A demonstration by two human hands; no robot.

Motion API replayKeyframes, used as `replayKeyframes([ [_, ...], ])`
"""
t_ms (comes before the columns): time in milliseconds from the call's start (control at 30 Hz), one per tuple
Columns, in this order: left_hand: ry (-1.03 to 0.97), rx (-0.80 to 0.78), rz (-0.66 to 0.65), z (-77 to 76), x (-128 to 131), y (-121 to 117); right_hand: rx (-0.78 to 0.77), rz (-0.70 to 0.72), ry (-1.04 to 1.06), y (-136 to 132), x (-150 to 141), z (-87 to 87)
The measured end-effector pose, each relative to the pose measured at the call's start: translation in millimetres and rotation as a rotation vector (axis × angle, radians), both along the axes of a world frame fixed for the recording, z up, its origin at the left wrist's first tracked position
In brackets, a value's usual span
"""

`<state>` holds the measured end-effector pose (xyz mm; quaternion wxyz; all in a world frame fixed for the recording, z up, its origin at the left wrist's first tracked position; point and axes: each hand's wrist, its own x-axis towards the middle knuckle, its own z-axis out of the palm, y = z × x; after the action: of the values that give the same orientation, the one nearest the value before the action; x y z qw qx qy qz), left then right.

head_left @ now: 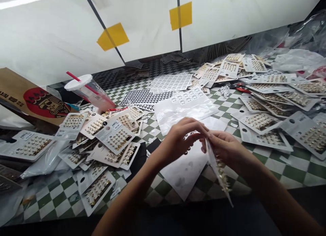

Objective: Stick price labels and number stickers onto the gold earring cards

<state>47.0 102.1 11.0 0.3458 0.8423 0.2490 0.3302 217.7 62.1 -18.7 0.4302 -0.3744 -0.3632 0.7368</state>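
Observation:
My right hand [226, 146] pinches an earring card [217, 171], a thin white card with gold studs, held nearly edge-on to me above the front of the table. At the card's upper edge, the bent fingers and thumb of my left hand [180, 137] close in and meet my right fingertips. Whether anything small sits between those left fingertips is hidden. Beneath both hands lies a white sheet [183, 175] with a few dark round marks partly showing. Behind them is a glossy sheet of price labels [187, 102].
Earring cards are heaped on the left [114, 136] and right [265, 117] of the checked tablecloth [61, 195]. A plastic cup [93, 93] with a red straw stands beside a brown paper bag [38, 100]. Round-sticker sheets [147, 97] lie behind. White panels [145, 25] border the back.

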Motion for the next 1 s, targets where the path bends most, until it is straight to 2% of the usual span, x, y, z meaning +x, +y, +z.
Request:
replayKeyframes([
  [167,0.010,-0.185,0.018,0.6,3.5,-8.5,0.126,0.061,-0.224,10.1,8.6,-1.6],
  [267,0.091,-0.157,0.017,-2.8,2.9,-6.7,0.268,0.082,-0.495,15.0,16.8,-5.9],
  [333,0.179,-0.103,0.063,-3.9,-1.3,-1.4,0.472,0.021,-0.765,8.9,19.7,-8.3],
  [400,0.237,-0.068,0.162,-3.8,-7.7,5.2,0.748,0.004,-0.997,-6.6,17.9,-10.8],
  [467,0.275,-0.057,0.273,-3.4,-13.9,10.6,1.012,0.107,-1.141,-26.6,10.5,-15.7],
  [533,0.312,-0.051,0.332,-3.5,-17.9,13.3,1.205,0.247,-1.239,-43.5,-0.4,-24.2],
  [600,0.345,-0.057,0.322,-3.4,-20.0,13.6,1.279,0.305,-1.306,-51.5,-10.3,-34.2],
  [700,0.339,-0.088,0.285,0.3,-23.3,12.4,1.189,0.273,-1.303,-47.9,-13.8,-42.8],
  [800,0.274,-0.119,0.199,8.1,-28.1,11.4,0.977,0.174,-1.114,-36.3,-1.4,-37.1],
  [867,0.225,-0.190,0.042,12.1,-28.5,10.2,0.759,0.098,-0.855,-28.8,9.9,-27.9],
  [933,0.172,-0.294,-0.097,12.2,-24.2,8.0,0.443,0.018,-0.541,-22.5,17.7,-18.1],
  [1000,0.120,-0.383,-0.098,8.2,-15.9,5.3,0.122,-0.063,-0.311,-16.9,20.3,-10.4],
])
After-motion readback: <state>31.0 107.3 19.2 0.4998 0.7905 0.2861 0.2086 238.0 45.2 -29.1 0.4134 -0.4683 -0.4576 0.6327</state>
